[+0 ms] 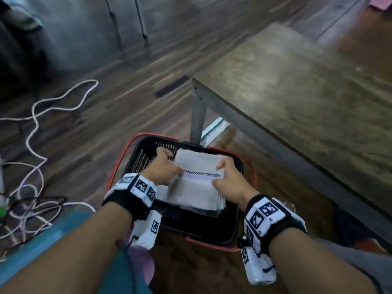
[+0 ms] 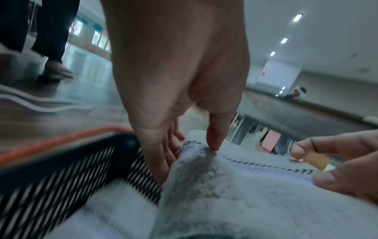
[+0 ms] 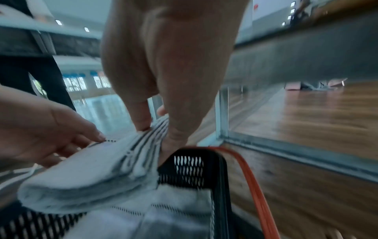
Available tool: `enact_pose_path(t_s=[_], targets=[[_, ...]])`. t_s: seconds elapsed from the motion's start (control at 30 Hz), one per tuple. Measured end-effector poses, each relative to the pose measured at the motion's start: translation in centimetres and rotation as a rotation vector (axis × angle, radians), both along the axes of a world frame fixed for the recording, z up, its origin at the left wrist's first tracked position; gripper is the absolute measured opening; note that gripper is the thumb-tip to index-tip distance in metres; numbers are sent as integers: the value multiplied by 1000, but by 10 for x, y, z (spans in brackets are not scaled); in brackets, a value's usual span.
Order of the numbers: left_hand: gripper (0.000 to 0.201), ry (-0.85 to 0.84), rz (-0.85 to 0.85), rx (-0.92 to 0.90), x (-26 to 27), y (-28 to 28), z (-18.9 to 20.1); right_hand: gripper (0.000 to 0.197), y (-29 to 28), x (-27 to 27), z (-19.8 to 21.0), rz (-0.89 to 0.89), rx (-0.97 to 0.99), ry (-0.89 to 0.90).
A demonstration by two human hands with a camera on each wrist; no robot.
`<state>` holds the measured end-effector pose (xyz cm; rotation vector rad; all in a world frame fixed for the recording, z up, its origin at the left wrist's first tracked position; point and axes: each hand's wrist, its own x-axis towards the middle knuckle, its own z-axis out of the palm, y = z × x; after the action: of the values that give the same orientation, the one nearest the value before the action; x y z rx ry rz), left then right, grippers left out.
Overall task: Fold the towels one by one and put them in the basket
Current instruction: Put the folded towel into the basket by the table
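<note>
A folded white towel [image 1: 197, 185] with a dotted dark border hangs just above a black mesh basket [image 1: 135, 160] with red handles, which stands on the floor. My left hand [image 1: 176, 169] pinches the towel's left edge, thumb on top [image 2: 212, 145] and fingers underneath. At the towel's right edge, my right hand [image 1: 220, 175] grips the stacked layers [image 3: 92, 174] between thumb and fingers. Another folded white towel [image 3: 163, 218] lies inside the basket beneath the held one.
A brown table [image 1: 297, 92] with a grey metal leg [image 1: 198, 115] stands close behind and to the right of the basket. White and dark cables [image 1: 31, 124] trail over the wooden floor on the left. A person's dark trouser legs [image 2: 51, 40] stand further off.
</note>
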<state>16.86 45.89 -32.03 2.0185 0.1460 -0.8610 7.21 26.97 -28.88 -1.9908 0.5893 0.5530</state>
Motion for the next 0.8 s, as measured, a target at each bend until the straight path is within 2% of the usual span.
enact_pose_path(t_s=[0.13,0.23,0.33,0.43,0.53,0.63,0.73,0.8], targets=[[19,33,-90,44,2,-24,-41,39,-3,7,-34,-15,-33,131],[30,-14,-177,113,4,-39,-63,57,-6,13,-49,-6,-35,212],[37,16,-285,204,5,-48,-78,69,-4,21,-57,-10,-130,320],[37,-21,-335,304,7,-53,-84,66,9,27,-64,-12,-274,282],[32,-161,-318,346,13,-56,-88,61,16,31,-76,44,-328,231],[40,-279,-367,370,18,-59,-92,67,12,37,-93,38,-248,314],[60,-195,-607,472,13,-61,-95,75,7,42,-102,-30,-95,413],[67,-150,-698,508,10,-61,-95,77,5,43,-104,-62,-26,435]])
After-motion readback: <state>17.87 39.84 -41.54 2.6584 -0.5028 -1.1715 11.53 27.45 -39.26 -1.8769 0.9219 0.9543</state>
